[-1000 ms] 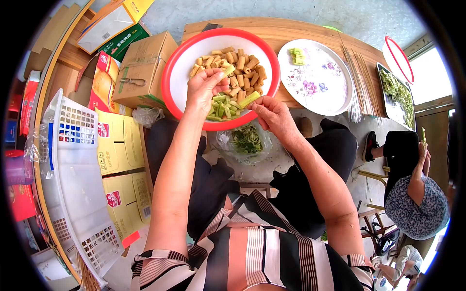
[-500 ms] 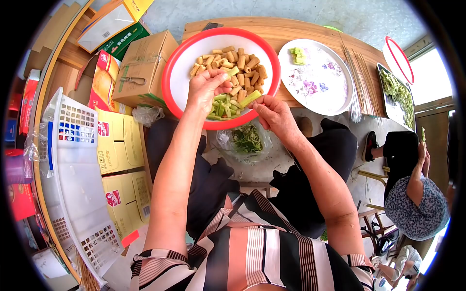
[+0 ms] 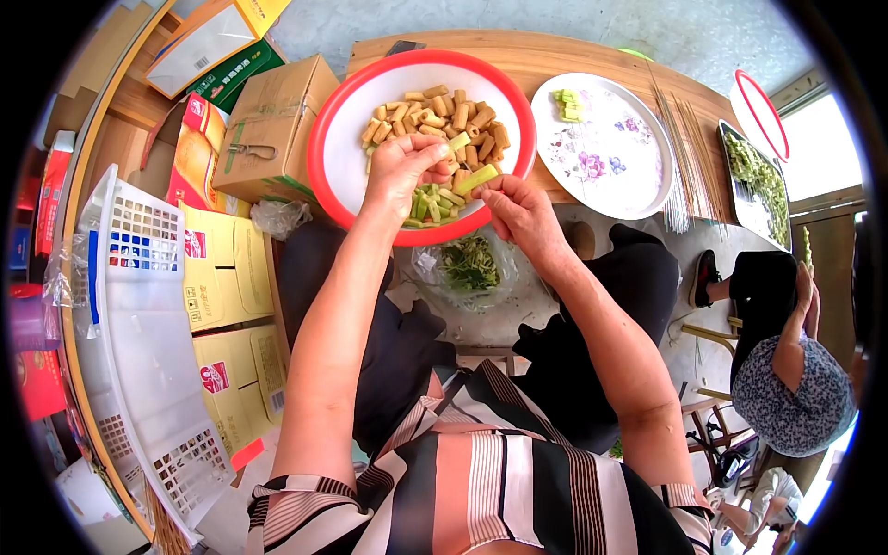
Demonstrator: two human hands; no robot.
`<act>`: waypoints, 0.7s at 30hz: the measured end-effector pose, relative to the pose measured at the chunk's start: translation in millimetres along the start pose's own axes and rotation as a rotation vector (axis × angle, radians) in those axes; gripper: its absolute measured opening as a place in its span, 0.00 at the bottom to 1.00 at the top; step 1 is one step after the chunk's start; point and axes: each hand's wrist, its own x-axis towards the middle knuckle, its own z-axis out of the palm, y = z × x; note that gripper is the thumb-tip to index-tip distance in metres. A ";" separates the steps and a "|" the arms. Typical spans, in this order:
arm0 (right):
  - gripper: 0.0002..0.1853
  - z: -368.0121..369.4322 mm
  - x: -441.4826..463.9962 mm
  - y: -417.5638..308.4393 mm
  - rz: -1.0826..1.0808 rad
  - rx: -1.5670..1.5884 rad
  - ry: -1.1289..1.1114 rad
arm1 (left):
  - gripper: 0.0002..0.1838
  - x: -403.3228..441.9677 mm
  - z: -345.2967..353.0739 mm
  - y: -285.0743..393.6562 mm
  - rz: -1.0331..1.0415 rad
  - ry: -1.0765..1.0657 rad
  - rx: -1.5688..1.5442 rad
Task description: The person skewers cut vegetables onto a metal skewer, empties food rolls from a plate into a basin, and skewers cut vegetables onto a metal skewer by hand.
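Note:
Over a white basin with a red rim (image 3: 324, 185), my left hand (image 3: 400, 174) pinches a short pale-green stalk piece (image 3: 460, 141) between thumb and fingertips. My right hand (image 3: 520, 211), at the basin's near right rim, has its fingers closed on a longer green stalk piece (image 3: 476, 179). The two pieces are apart. Whether a thin stick runs through either one cannot be made out. Inside the basin lie several brown, tube-shaped pieces (image 3: 481, 120) and, nearer me, a heap of cut green stalks (image 3: 430, 205), partly behind my left hand.
On the wooden table (image 3: 546, 51) a flowered white plate (image 3: 573, 157) bears a few green pieces (image 3: 568, 104). Thin sticks (image 3: 698, 162) and a tray of greens (image 3: 763, 180) lie further right. A bag of leaves (image 3: 470, 264) sits below; cartons (image 3: 277, 120) stand left. Another person (image 3: 795, 393) sits right.
My left hand has shifted slightly right with its piece. The green piece in my right hand has risen a little and both hands stay over the basin's near side.

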 end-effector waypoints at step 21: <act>0.10 0.9 2.8 -3.9 0.000 0.060 0.083 | 0.09 0.1 15.7 -13.5 0.052 -0.142 0.084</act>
